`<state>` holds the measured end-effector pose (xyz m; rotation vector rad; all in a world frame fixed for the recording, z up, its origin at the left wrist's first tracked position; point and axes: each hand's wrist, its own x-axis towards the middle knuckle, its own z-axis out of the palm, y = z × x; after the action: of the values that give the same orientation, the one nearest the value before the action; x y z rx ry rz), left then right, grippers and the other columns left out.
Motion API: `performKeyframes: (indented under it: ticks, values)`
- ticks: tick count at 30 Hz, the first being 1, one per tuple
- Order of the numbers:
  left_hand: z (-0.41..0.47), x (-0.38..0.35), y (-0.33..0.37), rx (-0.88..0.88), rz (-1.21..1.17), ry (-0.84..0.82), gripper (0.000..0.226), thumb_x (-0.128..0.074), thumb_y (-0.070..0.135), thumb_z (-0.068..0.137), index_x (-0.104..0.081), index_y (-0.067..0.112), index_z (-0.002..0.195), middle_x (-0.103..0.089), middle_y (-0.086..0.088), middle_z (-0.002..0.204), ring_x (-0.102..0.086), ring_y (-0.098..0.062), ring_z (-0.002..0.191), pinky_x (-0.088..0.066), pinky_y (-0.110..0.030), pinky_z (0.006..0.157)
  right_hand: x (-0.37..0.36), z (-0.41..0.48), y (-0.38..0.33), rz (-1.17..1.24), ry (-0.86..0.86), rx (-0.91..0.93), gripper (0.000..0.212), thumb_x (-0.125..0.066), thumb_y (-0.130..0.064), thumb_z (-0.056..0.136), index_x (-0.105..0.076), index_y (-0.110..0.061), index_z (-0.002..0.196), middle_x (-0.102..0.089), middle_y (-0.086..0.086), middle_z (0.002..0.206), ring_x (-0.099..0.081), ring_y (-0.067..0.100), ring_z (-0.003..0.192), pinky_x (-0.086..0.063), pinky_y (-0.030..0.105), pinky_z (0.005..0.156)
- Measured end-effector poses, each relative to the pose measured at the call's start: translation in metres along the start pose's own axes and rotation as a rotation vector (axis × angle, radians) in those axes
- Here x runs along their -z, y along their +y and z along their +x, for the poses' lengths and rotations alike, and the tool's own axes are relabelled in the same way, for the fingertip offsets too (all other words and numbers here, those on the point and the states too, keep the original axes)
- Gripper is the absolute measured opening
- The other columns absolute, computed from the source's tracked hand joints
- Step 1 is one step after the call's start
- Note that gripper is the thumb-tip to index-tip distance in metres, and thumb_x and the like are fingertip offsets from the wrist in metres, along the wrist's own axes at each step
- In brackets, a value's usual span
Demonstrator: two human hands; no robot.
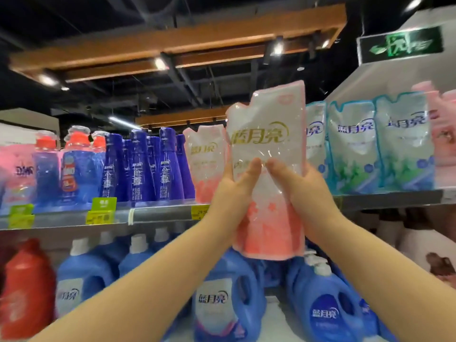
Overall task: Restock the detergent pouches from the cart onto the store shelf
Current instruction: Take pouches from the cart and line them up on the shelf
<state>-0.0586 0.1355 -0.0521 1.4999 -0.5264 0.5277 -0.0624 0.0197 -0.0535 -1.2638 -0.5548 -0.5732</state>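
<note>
In front of the top shelf: a held pouch (267, 144) stands upright in the air. It hangs between the pink pouch (206, 164) on the shelf to its left and the teal pouches (352, 149) to its right.
Held pouch, material and shape: soft glossy film, flat and roughly rectangular, with a stepped, notched top. It is white above and fades to coral pink below, with a pink sealed border and gold lettering.
Left hand (232, 191): grips the pouch's left edge with the thumb pressed on the front face. The fingers are curled behind, out of sight.
Right hand (303, 188): grips the right edge the same way, thumb on the front and fingertips showing past the edge.
Film at the thumbs: puckered into shiny creases.
Top shelf (160, 213): grey metal lip carrying green and yellow paper price tags (104, 204).
Teal pouches: the same notched shape as the held pouch, teal-bordered, standing side by side.
Dark blue bottles (140, 166): tall, tapering and opaque, in a tight row left of the pink pouch.
Clear bottles (74, 164): transparent plastic with blue liquid and red caps, at the far left.
Lower shelf: bulky blue jugs (227, 292) with moulded handles, and one red jug (27, 287).
</note>
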Motion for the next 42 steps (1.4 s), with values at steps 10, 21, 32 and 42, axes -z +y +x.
performKeyframes:
  ticks: [10, 21, 32, 42]
  values:
    - [0.129, 0.0, -0.039, -0.191, -0.077, 0.143, 0.046, -0.062, 0.038, 0.084, -0.048, 0.029, 0.127, -0.064, 0.001, 0.115, -0.065, -0.02, 0.102, -0.055, -0.046, 0.085, -0.013, 0.145, 0.034, 0.002, -0.068, -0.129, 0.027, -0.066, -0.018, 0.086, -0.065, -0.008, 0.111, -0.07, 0.011, 0.1, -0.066, 0.026, 0.086, -0.055, 0.04, 0.084]
    - [0.227, -0.005, -0.068, -0.339, -0.099, 0.218, 0.056, -0.073, 0.037, 0.076, -0.046, 0.022, 0.123, -0.064, 0.003, 0.11, -0.066, -0.015, 0.098, -0.058, -0.04, 0.081, -0.033, 0.231, 0.074, 0.021, 0.246, 0.054, 0.041, -0.072, -0.041, 0.075, -0.063, -0.014, 0.105, -0.071, 0.008, 0.098, -0.068, 0.029, 0.089, -0.055, 0.046, 0.086]
    - [0.244, -0.019, -0.137, -0.205, -0.144, 0.256, 0.034, -0.074, 0.029, 0.077, -0.048, 0.038, 0.097, -0.066, 0.007, 0.105, -0.064, -0.012, 0.099, -0.052, -0.038, 0.09, -0.017, 0.242, 0.135, -0.312, 0.375, -0.007, 0.046, -0.044, -0.046, 0.095, -0.05, -0.012, 0.126, -0.059, 0.008, 0.126, -0.054, 0.028, 0.117, -0.04, 0.033, 0.1]
    - [0.25, -0.021, -0.146, 0.036, -0.087, 0.235, 0.067, -0.065, 0.044, 0.081, -0.035, 0.018, 0.135, -0.059, 0.0, 0.111, -0.06, -0.02, 0.098, -0.05, -0.038, 0.09, -0.012, 0.247, 0.16, -0.268, 0.416, -0.2, 0.053, -0.036, -0.044, 0.096, -0.041, -0.013, 0.139, -0.047, 0.01, 0.143, -0.044, 0.031, 0.13, -0.032, 0.041, 0.111]
